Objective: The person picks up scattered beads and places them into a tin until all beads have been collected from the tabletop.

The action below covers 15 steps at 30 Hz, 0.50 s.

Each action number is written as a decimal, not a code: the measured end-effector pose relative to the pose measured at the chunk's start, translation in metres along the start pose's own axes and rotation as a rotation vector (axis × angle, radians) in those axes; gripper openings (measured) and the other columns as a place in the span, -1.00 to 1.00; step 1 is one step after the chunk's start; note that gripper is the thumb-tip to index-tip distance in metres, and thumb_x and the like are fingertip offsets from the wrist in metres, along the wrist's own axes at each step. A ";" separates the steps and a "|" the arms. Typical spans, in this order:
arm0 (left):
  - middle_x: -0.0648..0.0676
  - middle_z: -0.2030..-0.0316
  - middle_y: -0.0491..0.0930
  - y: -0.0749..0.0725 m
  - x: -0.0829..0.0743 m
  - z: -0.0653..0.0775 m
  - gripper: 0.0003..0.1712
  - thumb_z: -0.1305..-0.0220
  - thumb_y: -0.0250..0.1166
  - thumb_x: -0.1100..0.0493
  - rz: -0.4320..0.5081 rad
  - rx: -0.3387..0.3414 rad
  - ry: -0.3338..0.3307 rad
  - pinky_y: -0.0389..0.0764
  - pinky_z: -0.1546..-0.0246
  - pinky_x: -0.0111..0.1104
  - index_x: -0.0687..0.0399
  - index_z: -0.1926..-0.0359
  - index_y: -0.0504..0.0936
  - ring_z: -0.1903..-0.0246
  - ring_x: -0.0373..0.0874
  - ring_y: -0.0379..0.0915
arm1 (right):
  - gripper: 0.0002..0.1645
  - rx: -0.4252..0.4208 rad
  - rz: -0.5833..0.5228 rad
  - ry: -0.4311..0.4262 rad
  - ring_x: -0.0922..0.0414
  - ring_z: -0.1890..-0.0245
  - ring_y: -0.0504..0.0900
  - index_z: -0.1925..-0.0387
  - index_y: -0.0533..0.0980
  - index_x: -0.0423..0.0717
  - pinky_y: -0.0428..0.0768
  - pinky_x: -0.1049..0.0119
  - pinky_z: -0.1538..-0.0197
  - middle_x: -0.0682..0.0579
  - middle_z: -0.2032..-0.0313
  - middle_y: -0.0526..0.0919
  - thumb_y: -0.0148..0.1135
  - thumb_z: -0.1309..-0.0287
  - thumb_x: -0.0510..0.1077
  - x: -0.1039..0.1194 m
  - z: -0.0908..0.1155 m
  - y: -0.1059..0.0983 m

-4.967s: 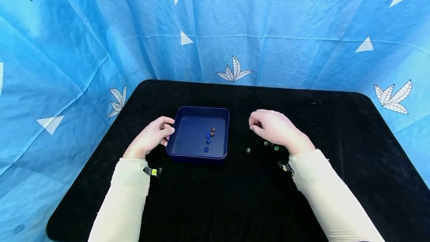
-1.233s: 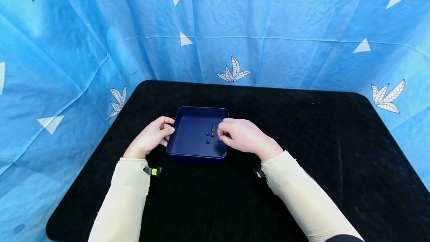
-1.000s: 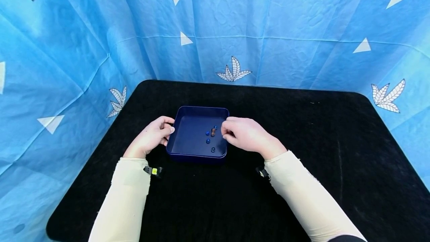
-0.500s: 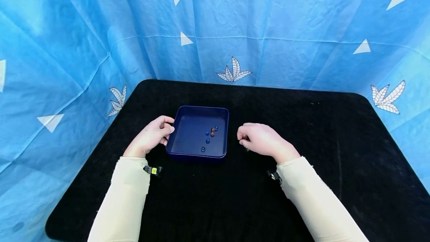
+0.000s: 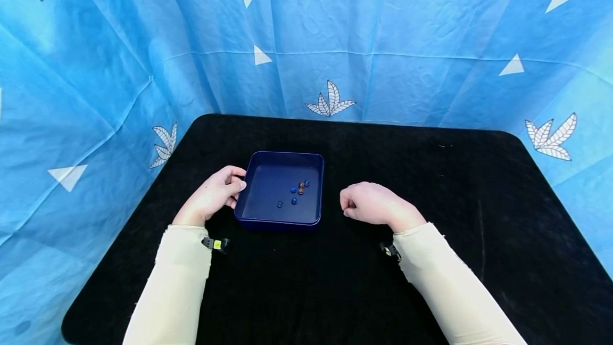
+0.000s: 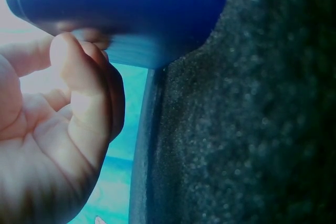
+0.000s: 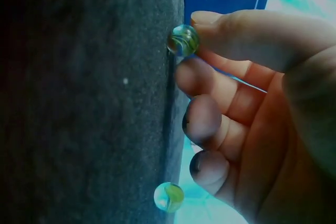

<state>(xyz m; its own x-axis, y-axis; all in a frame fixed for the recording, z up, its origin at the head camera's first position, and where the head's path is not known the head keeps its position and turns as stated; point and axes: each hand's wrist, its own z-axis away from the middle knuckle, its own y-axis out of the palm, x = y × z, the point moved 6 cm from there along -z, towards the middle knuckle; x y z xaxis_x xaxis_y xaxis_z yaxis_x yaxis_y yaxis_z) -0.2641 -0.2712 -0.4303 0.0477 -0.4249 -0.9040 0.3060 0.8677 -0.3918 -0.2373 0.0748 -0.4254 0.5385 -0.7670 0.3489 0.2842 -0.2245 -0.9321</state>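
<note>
My left hand [image 5: 213, 195] holds the left wall of a shallow blue box [image 5: 256, 174], thumb at the rim. In the left wrist view the fingertips meet the outer wall of the box. Several marbles lie inside: blue ones such as this marble [image 5: 294, 201], a darker marble [image 5: 280, 204] and two brown marbles, one being this marble [image 5: 300, 191]. Right of the box, my right hand [image 5: 375, 204] is low over the table with curled fingers. A clear, green-swirled marble [image 7: 184, 40] sits between its thumb and index fingertips, hidden in the head view.
Another clear marble [image 7: 169, 196] with a yellow-green swirl lies on the black cloth near the right hand's little finger. The black-covered table [image 5: 287, 292] ends at a blue curtain [image 5: 306, 41] behind and at the sides.
My right hand let a dark marble go in the box, where it rolled left. The hand then moved right and down to a clear marble. My left hand kept its hold.
</note>
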 end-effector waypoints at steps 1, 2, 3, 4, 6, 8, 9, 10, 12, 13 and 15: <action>0.36 0.14 0.44 0.000 0.000 0.000 -0.53 -0.53 0.08 0.25 0.002 -0.001 -0.001 0.61 0.45 -0.28 0.35 -0.35 0.28 0.31 0.17 0.48 | -0.67 0.005 0.008 0.006 0.26 0.44 0.47 0.55 0.49 0.27 0.51 0.28 0.26 0.34 0.48 0.50 0.39 -0.20 -0.17 0.000 0.000 0.001; 0.39 0.13 0.43 0.000 0.000 -0.001 -0.53 -0.53 0.07 0.26 0.001 -0.001 -0.005 0.60 0.45 -0.29 0.36 -0.34 0.28 0.30 0.20 0.48 | -0.68 0.010 0.011 0.011 0.26 0.44 0.47 0.54 0.49 0.27 0.51 0.27 0.26 0.33 0.48 0.51 0.39 -0.20 -0.17 0.001 0.000 0.001; 0.39 0.13 0.43 0.000 0.000 -0.001 -0.53 -0.53 0.08 0.26 0.006 -0.001 -0.006 0.60 0.45 -0.29 0.36 -0.34 0.28 0.29 0.22 0.48 | -0.68 0.015 0.014 0.022 0.26 0.44 0.47 0.54 0.50 0.27 0.51 0.27 0.27 0.34 0.48 0.51 0.39 -0.20 -0.17 0.000 0.000 0.001; 0.39 0.12 0.43 0.000 0.000 -0.001 -0.54 -0.53 0.08 0.26 0.007 -0.001 -0.007 0.61 0.45 -0.29 0.35 -0.34 0.29 0.29 0.23 0.48 | -0.69 0.017 0.017 0.026 0.26 0.44 0.47 0.54 0.50 0.26 0.52 0.26 0.27 0.34 0.47 0.52 0.39 -0.19 -0.17 0.000 0.000 0.001; 0.38 0.13 0.43 0.000 0.000 -0.001 -0.55 -0.52 0.09 0.25 0.002 -0.001 -0.009 0.61 0.44 -0.28 0.34 -0.33 0.30 0.30 0.21 0.48 | -0.69 0.022 0.016 0.035 0.26 0.45 0.47 0.54 0.51 0.25 0.52 0.26 0.27 0.33 0.47 0.52 0.39 -0.19 -0.18 0.000 0.000 0.001; 0.36 0.13 0.44 0.000 0.000 0.000 -0.54 -0.52 0.10 0.23 -0.001 0.000 -0.006 0.62 0.42 -0.26 0.32 -0.32 0.30 0.31 0.17 0.49 | -0.70 0.026 0.010 0.042 0.25 0.45 0.48 0.53 0.52 0.24 0.52 0.25 0.28 0.33 0.47 0.53 0.39 -0.19 -0.19 0.000 0.000 0.000; 0.34 0.14 0.44 0.000 0.000 0.000 -0.55 -0.52 0.11 0.22 0.001 -0.001 -0.008 0.63 0.41 -0.25 0.30 -0.32 0.31 0.31 0.14 0.49 | -0.70 0.026 0.010 0.044 0.25 0.45 0.48 0.53 0.52 0.24 0.52 0.25 0.28 0.33 0.47 0.53 0.39 -0.18 -0.19 -0.001 0.000 0.001; 0.34 0.14 0.44 -0.001 0.001 0.000 -0.55 -0.52 0.11 0.22 -0.003 -0.002 -0.009 0.63 0.40 -0.24 0.29 -0.31 0.31 0.32 0.14 0.49 | -0.70 0.027 0.010 0.044 0.25 0.45 0.48 0.53 0.52 0.24 0.52 0.25 0.28 0.33 0.47 0.53 0.39 -0.18 -0.19 -0.001 0.000 0.001; 0.34 0.15 0.44 -0.001 0.001 0.001 -0.55 -0.52 0.11 0.21 -0.003 -0.005 -0.010 0.63 0.40 -0.24 0.29 -0.32 0.32 0.32 0.14 0.49 | -0.70 0.032 0.010 0.049 0.25 0.45 0.49 0.53 0.52 0.25 0.53 0.25 0.27 0.33 0.47 0.53 0.39 -0.18 -0.19 -0.001 0.000 0.001; 0.34 0.15 0.44 -0.001 0.001 0.001 -0.55 -0.52 0.11 0.22 -0.002 -0.006 -0.007 0.63 0.40 -0.23 0.30 -0.32 0.32 0.32 0.14 0.49 | -0.70 0.035 0.011 0.052 0.25 0.44 0.49 0.53 0.52 0.26 0.53 0.25 0.27 0.33 0.47 0.53 0.39 -0.18 -0.19 -0.001 0.000 0.001; 0.35 0.14 0.45 -0.001 0.001 0.000 -0.55 -0.51 0.12 0.22 0.004 -0.009 -0.007 0.63 0.41 -0.25 0.30 -0.32 0.32 0.32 0.14 0.49 | -0.70 0.042 0.010 0.054 0.25 0.44 0.49 0.53 0.52 0.26 0.52 0.25 0.27 0.33 0.48 0.53 0.40 -0.17 -0.18 0.000 0.001 0.000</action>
<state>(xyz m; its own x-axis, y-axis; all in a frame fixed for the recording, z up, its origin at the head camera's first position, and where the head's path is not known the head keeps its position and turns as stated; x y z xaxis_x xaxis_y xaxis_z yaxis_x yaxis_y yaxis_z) -0.2639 -0.2722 -0.4307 0.0555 -0.4233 -0.9043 0.2970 0.8717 -0.3898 -0.2367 0.0753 -0.4256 0.4981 -0.8007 0.3328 0.3130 -0.1919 -0.9302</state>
